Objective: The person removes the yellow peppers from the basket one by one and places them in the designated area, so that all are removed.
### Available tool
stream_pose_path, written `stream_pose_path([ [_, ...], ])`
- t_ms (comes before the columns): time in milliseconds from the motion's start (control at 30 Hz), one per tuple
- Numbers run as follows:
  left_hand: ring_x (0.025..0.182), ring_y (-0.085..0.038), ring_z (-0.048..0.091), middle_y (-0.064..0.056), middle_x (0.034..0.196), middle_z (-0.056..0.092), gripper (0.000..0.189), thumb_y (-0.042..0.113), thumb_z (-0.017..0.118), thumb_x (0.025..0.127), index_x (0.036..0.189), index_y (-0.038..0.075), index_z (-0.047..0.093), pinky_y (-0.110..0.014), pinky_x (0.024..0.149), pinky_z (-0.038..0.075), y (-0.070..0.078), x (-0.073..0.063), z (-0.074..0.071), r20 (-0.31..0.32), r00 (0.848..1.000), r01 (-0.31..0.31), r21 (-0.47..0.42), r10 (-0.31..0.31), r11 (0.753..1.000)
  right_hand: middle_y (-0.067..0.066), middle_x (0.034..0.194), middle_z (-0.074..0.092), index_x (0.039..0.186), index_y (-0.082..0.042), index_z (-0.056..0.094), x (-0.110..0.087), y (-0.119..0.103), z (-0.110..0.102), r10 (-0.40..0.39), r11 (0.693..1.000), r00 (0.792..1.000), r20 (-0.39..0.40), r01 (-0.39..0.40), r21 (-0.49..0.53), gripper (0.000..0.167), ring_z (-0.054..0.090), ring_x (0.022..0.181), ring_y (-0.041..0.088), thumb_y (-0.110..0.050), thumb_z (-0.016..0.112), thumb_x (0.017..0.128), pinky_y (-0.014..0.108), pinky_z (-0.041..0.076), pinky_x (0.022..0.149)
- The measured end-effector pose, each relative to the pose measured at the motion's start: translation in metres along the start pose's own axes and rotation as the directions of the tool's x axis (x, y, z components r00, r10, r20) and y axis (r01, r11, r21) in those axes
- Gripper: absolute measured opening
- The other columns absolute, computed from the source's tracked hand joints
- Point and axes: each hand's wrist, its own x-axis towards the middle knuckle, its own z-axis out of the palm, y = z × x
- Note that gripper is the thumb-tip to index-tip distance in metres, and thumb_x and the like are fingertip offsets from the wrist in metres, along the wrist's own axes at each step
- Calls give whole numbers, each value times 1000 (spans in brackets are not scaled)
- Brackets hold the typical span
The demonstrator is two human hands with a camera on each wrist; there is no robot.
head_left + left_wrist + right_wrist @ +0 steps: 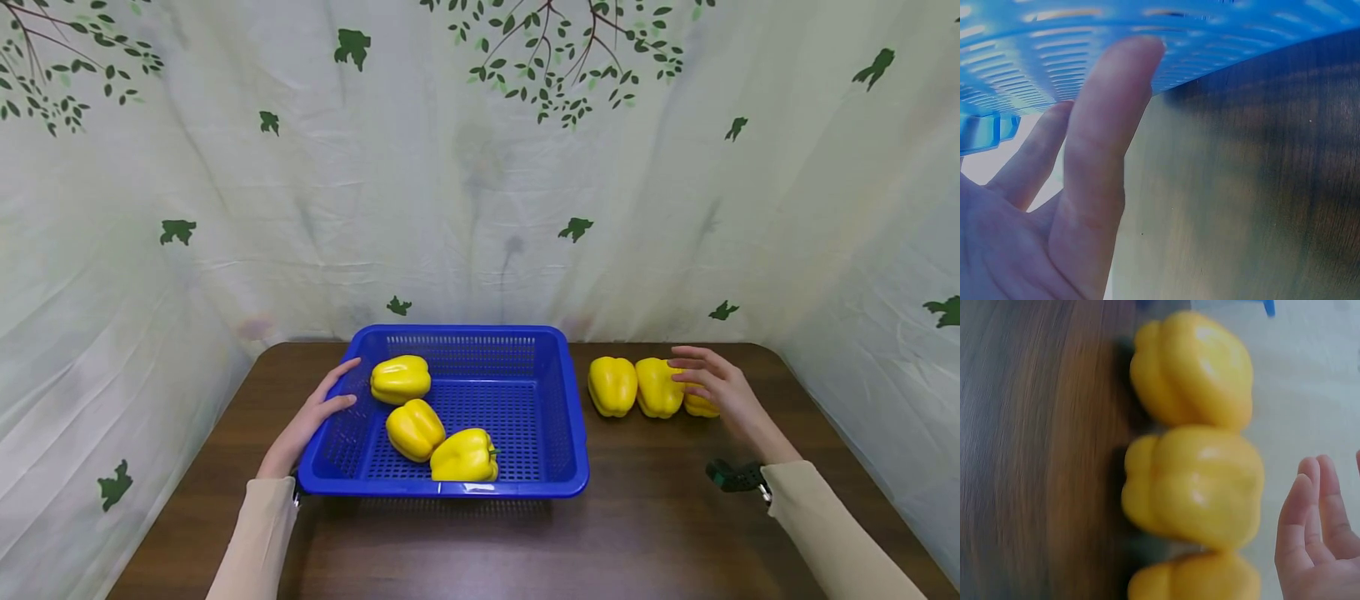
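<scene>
My left hand [313, 417] rests at the left side of a blue plastic basket [562, 400], its fingers fairly straight. In the left wrist view the thumb [1100, 137] lies against the slotted wall. Three yellow bell peppers, one at the back left [401, 380], one in the middle [416, 430] and one at the front [465, 456], lie inside. My right hand [723, 396] hovers over the right end of a row of three more peppers, holding nothing. The end pepper [700, 404] is partly hidden by it; beside it stand a middle pepper [660, 388] and a left pepper [612, 387].
Basket and peppers stand on a dark brown wooden table [630, 533]. A pale curtain [480, 208] with green leaf prints hangs close behind the table's back edge and along both sides. The row of peppers is to the right of the basket, near the back edge.
</scene>
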Motion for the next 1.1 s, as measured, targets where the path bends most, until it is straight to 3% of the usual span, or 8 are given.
stream_pose_path([
  [133,122,-50,39,-15,155,10,58,28,43,102,153,31,15,-54,89,46,0,0,0,3,1000,-3,1,3,1000,7,121,59,131,-12,52,4,-7,12,-3,1000,999,35,4,-17,30,62,101,20,-19,44,103,24,50,84],
  [400,122,-49,38,-15,155,10,58,27,43,102,153,29,15,-55,90,45,0,0,0,0,1000,-8,8,8,1000,13,120,58,125,-12,57,11,-19,39,-31,997,993,111,22,78,27,62,100,26,-10,45,102,29,51,86],
  [633,122,-49,39,-15,155,10,59,28,43,102,153,31,15,-54,90,46,1,0,2,5,1000,13,-11,-13,1000,28,129,50,131,-1,51,16,-30,62,-24,999,986,163,17,49,32,58,105,35,-12,47,101,33,51,86],
  [1100,123,-51,37,-15,155,9,60,29,44,101,153,31,14,-56,88,46,3,-2,1,13,1000,16,9,-16,1000,34,122,50,132,9,45,27,-50,102,-46,993,963,265,15,119,35,60,102,34,-6,44,100,40,50,87],
])
